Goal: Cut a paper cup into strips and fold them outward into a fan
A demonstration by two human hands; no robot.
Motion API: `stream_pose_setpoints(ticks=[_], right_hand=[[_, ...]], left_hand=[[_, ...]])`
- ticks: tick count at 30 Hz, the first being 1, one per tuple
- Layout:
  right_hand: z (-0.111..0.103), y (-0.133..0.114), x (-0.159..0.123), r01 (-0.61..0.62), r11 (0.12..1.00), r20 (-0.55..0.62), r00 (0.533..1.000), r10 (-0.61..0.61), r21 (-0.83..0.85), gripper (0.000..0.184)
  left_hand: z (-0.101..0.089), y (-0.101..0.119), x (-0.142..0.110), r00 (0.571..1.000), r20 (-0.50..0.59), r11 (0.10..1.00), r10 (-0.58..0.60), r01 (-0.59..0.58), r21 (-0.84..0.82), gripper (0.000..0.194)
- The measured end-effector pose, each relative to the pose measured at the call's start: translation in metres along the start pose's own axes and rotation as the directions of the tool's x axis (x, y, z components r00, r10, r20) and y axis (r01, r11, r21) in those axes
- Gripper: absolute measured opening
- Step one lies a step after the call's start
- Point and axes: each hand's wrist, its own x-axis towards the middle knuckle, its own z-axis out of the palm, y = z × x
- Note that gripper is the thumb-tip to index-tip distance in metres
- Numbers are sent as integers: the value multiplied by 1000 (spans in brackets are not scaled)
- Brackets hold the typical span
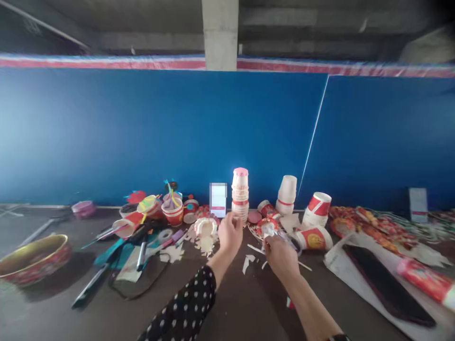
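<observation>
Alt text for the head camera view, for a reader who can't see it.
The right hand grips a small whitish piece, too blurred to identify, over a dark table strewn with cut paper scraps. The left hand, in a black polka-dot sleeve, is raised before a tall stack of red-and-white paper cups. A blue wall stands behind.

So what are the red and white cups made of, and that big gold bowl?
The red and white cup looks like coated paper: matte printed sides and a thin rolled rim. The bowl has a shiny gold inside and red patterned outside, maybe painted metal or ceramic.
</observation>
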Motion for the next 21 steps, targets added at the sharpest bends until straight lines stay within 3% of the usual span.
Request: stream_pose_setpoints(ticks=[4, 7, 11, 17, 21], right_hand=[[1, -2, 0, 12, 1000, 1, 1000, -12, 17, 22], [2, -3, 0, 5, 999, 4, 1000, -6, 35, 21], [3, -3, -2, 9, 998, -4, 1000, -8, 67, 20], [4, -10, -8, 27, 993, -13, 1000, -26, 111, 18], [5, -15, -10, 34, 991, -6, 999, -33, 132, 17]], left_hand=[[-3, 20, 46, 993, -97, 996, -69, 64, -57, 40], [-1, 31, 72, 984, -173, 998, -30, 22, -52, 56], [4, 39, 93, 989, -133, 996, -65, 56, -72, 74], [7, 39, 108, 992, 8, 991, -127, 128, -34, 58], [5, 36, 110, 993, 23, 993, -119, 119, -9, 50]])
